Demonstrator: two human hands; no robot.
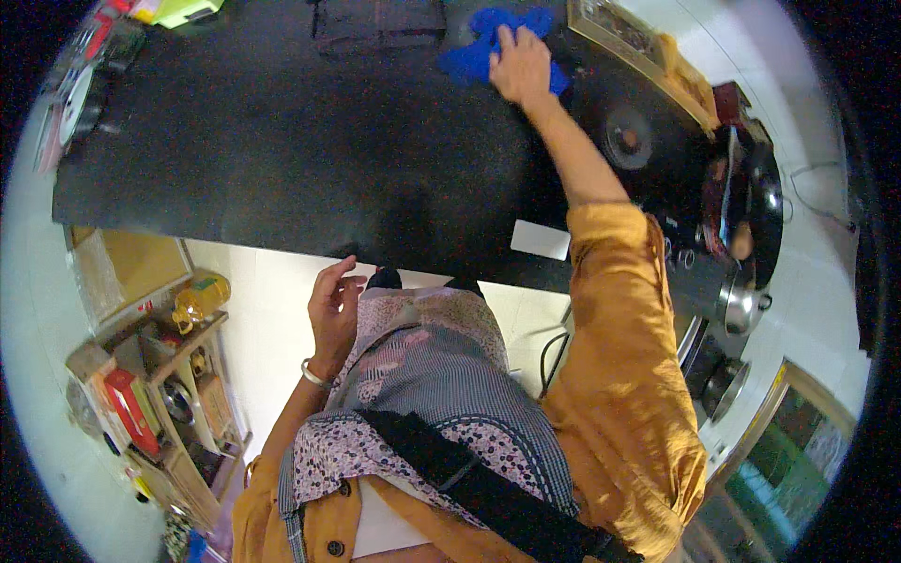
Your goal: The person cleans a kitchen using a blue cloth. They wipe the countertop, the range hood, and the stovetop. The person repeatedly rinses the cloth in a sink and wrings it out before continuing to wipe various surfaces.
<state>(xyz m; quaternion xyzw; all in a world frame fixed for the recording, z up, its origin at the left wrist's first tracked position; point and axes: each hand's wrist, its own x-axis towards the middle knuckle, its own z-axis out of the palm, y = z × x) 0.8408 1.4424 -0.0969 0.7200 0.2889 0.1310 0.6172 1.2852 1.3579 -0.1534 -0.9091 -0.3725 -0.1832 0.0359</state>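
Note:
Near the far side of a black countertop (272, 141), my right hand (522, 70) presses down on a crumpled blue cloth (466, 64), with the arm stretched forward. Parts of the cloth spread out around the fingers; what lies beneath the palm is hidden. My left hand (333, 302) hangs by the counter's front edge, fingers loosely bent and apart, holding nothing. A light bangle is on that wrist.
Right of the cloth are a round burner-like disc (627, 137) and a wood-framed panel (648, 56). A steel pot (741, 308) and dark pan (768, 211) stand far right. Lower left, a wooden shelf (188, 450) bears a yellow oil bottle (201, 300).

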